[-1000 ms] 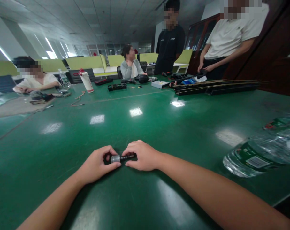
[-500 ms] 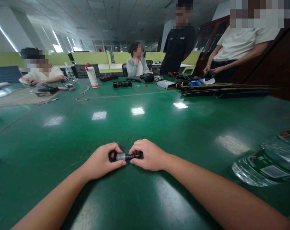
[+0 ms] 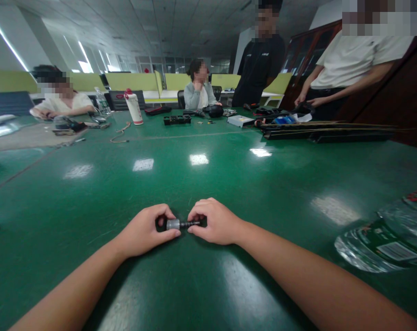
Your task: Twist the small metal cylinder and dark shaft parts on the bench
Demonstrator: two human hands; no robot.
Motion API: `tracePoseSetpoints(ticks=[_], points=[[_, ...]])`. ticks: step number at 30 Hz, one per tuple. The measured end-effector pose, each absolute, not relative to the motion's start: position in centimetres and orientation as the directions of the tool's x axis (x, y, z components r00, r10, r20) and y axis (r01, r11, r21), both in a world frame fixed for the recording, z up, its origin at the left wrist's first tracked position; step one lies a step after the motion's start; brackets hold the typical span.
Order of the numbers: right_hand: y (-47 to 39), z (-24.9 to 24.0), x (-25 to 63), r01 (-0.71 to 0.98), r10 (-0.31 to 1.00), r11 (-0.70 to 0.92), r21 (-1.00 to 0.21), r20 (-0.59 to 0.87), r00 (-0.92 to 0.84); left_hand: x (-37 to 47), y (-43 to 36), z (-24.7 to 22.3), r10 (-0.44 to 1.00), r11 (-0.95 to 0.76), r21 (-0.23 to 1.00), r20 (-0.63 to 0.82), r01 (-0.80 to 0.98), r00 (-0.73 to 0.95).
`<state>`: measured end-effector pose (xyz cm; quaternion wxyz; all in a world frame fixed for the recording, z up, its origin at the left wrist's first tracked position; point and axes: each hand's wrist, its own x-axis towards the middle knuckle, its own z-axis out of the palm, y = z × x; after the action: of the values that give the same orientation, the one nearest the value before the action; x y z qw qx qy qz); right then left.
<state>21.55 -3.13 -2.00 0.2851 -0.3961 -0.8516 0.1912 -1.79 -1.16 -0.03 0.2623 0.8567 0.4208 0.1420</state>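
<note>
A small metal part [image 3: 173,224] lies level just above or on the green table [image 3: 194,184]; which of the two I cannot tell. It has a grey cylinder at the left and a thin, dark, ribbed shaft pointing right. My left hand [image 3: 144,232] is curled round the cylinder end, thumb below and fingers above. At the shaft end, my right hand [image 3: 218,222] is closed in a pinch, thumb below and bent fingers above. The shaft's tip shows inside its curl. A narrow gap separates the two hands' fingertips.
A large clear bottle with a green label [image 3: 384,243] lies at the right. Toward the back are a white tumbler [image 3: 135,108], a cord [image 3: 121,134], a black bracket [image 3: 177,120], a silver box [image 3: 240,121] and dark rails [image 3: 298,132]. Several people are around the far side.
The view has shifted slightly. Both hands keep the same hold on the metal part, with hardly any movement.
</note>
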Motion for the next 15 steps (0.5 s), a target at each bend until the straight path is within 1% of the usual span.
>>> tracePoseSetpoints(ticks=[9,15], points=[[-2.9,-2.0,21.69,0.611,0.827,0.559,-0.561,0.324,-0.46,-1.9,-1.06,-0.24,0.816,-0.489,0.583,0.041,0.649,0.577],[-2.86,-2.02,21.96,0.616,0.827,0.561,-0.553,0.334,-0.453,-1.85,-1.02,-0.23,0.822,-0.478,0.582,0.033,0.658,0.569]])
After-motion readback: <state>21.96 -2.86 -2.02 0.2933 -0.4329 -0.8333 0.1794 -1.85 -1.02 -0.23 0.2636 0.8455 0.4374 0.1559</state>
